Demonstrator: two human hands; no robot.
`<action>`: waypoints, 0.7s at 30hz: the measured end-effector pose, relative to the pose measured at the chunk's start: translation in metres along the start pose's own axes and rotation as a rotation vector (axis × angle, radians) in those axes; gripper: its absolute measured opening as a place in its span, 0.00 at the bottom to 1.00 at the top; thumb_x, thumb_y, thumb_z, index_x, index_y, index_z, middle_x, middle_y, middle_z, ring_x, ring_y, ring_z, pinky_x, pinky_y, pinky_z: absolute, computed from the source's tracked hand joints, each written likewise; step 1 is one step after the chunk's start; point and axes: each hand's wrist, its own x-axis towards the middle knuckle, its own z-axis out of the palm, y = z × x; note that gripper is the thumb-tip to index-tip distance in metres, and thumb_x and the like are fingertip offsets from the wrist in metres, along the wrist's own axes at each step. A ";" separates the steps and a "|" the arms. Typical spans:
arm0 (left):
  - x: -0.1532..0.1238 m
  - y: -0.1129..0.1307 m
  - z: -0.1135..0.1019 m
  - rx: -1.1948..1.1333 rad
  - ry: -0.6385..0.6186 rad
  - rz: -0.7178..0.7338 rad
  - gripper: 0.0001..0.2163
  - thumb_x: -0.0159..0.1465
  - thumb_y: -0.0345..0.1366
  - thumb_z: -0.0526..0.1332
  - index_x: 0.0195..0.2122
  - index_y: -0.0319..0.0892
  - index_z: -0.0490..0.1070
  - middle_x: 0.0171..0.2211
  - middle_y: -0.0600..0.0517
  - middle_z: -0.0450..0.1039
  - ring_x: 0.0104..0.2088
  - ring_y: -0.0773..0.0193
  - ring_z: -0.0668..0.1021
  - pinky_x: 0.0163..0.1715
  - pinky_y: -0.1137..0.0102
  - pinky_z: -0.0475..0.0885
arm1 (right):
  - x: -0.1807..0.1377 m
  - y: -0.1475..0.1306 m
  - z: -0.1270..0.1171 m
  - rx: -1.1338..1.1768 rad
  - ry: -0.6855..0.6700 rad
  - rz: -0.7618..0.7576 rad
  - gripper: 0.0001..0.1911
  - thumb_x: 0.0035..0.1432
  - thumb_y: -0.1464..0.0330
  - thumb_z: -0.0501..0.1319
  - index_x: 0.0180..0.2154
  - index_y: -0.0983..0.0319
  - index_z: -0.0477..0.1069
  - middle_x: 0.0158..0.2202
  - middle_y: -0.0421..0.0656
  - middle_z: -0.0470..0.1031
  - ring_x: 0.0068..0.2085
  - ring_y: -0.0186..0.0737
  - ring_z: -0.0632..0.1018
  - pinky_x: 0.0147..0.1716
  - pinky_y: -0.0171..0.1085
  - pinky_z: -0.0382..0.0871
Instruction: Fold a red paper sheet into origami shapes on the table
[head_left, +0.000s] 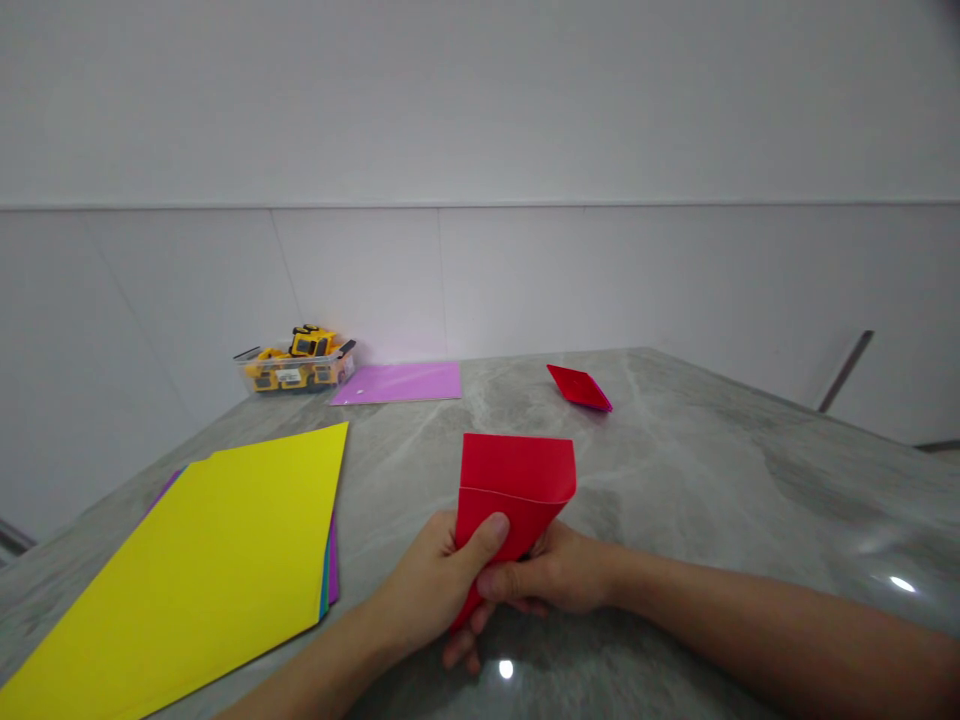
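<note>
Both hands hold one red paper envelope [517, 467] above the near middle of the table. Its wide end points away from me, with a pale crease or edge line running across it. My left hand [454, 570] grips the left side, its thumb lying on the front face. From the right, my right hand [551, 575] pinches the lower part, its thumb tip close below the left thumb. The envelope looks bent towards its lower end, which the fingers partly hide. Some left fingertips show beneath it.
Yellow sheets [225, 560] lie at left, with blue and purple sheets under them. Behind stand a clear plastic box [296, 372] of yellow toy trucks and a flat lilac sheet [401, 383]. Red and pink folded paper [579, 387] rests at back right on the grey marbled table [712, 500].
</note>
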 end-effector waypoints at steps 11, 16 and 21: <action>0.003 0.000 0.001 -0.109 -0.037 -0.020 0.30 0.62 0.58 0.53 0.28 0.31 0.78 0.11 0.55 0.62 0.08 0.73 0.65 0.11 0.77 0.68 | 0.000 -0.014 -0.001 0.133 0.006 -0.006 0.19 0.48 0.57 0.66 0.19 0.64 0.65 0.13 0.32 0.61 0.13 0.25 0.60 0.12 0.27 0.52; 0.002 0.001 0.001 -0.086 -0.053 -0.037 0.30 0.62 0.58 0.53 0.27 0.31 0.78 0.11 0.55 0.62 0.08 0.72 0.65 0.10 0.76 0.68 | -0.002 -0.012 -0.002 0.080 -0.035 -0.003 0.20 0.52 0.57 0.64 0.18 0.64 0.64 0.13 0.33 0.61 0.14 0.24 0.61 0.12 0.27 0.51; 0.003 -0.003 -0.002 -0.059 -0.040 -0.004 0.29 0.64 0.55 0.52 0.25 0.31 0.76 0.12 0.50 0.66 0.11 0.70 0.71 0.11 0.79 0.66 | -0.002 -0.011 -0.004 0.046 -0.054 -0.015 0.20 0.54 0.58 0.62 0.18 0.64 0.64 0.12 0.33 0.60 0.14 0.24 0.61 0.12 0.27 0.50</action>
